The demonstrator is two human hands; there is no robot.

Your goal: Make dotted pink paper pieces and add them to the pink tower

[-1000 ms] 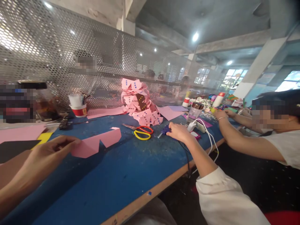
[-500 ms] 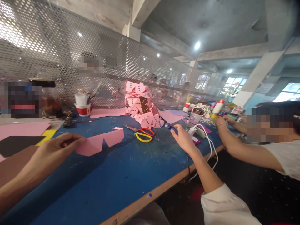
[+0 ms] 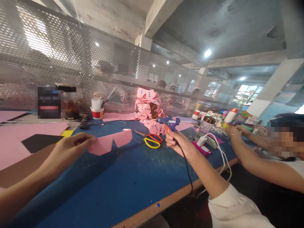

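Between the fingers of my left hand (image 3: 77,144) is a cut piece of pink paper (image 3: 102,145) with a V-shaped notch, held above the blue table. My right hand (image 3: 179,142) is wrapped round a blue glue gun (image 3: 168,121), its nozzle pointing left and a black cord hanging down. Behind the glue gun stands a pile of folded pink paper pieces (image 3: 146,107) with blue, yellow and dark dots. Scissors (image 3: 153,141) with red and yellow handles lie on the table between my hands.
Pink sheets (image 3: 35,136) and a black paper piece (image 3: 41,142) lie at left. A paper cup (image 3: 97,113) and jar (image 3: 70,106) stand along the perforated screen. At right are a magenta power strip (image 3: 201,148), white cable (image 3: 223,155) and a co-worker's arm (image 3: 245,155).
My right hand has lifted the glue gun and turned it into full view, with its cord trailing. The camera view has shifted left. My left hand still holds the pink paper.
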